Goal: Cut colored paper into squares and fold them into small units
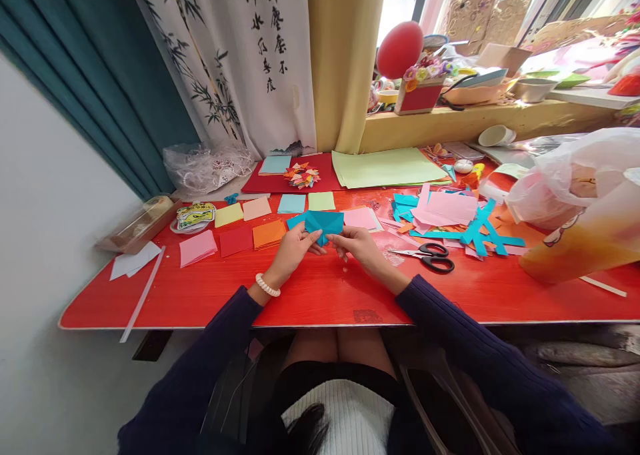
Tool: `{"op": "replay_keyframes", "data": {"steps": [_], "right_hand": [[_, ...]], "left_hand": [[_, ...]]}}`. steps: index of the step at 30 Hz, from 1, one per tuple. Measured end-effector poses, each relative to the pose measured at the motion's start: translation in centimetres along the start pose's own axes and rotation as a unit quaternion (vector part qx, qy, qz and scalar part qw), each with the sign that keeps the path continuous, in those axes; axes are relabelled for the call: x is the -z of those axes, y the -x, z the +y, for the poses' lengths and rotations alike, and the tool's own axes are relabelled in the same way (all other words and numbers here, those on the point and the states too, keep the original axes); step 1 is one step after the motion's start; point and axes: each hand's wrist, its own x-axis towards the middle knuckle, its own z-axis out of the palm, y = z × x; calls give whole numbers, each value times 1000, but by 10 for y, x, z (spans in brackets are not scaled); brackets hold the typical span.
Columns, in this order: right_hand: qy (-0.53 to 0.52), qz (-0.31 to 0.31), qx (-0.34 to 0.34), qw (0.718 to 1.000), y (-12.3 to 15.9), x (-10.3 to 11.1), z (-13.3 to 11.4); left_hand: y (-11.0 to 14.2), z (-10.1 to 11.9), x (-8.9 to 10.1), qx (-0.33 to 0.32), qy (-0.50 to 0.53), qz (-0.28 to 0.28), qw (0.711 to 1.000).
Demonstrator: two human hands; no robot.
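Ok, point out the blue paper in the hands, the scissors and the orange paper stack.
Blue paper point(325, 222): head view, middle of the sheet.
Scissors point(423, 254): head view, where blades meet handles.
Orange paper stack point(269, 234): head view, middle of the top sheet.

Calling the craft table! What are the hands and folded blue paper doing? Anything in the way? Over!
Left hand, right hand: both pinching. Folded, creased blue paper: held above glossy red table. Black-handled metal scissors: lying to the right, apart from both hands.

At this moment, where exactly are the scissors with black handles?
In the head view, the scissors lie on the red table, to the right of the person's right hand and just below the pink paper scraps.
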Motion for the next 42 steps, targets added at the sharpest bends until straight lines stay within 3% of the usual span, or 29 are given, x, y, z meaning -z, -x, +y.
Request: {"op": "replay_keyframes", "data": {"steps": [18, 31, 37, 42], "right_hand": [[-42, 35, 2, 998, -4, -1, 10], [-72, 13, -37, 997, 1, -3, -7], [-65, 18, -25, 997, -1, -2, -4], [-64, 24, -20, 997, -2, 0, -3]], "left_hand": [[3, -2, -10, 53, 18, -19, 998], [6, 5, -6, 74, 43, -15, 996], [5, 6, -10, 67, 27, -7, 997], [4, 8, -7, 31, 20, 36, 999]]}}
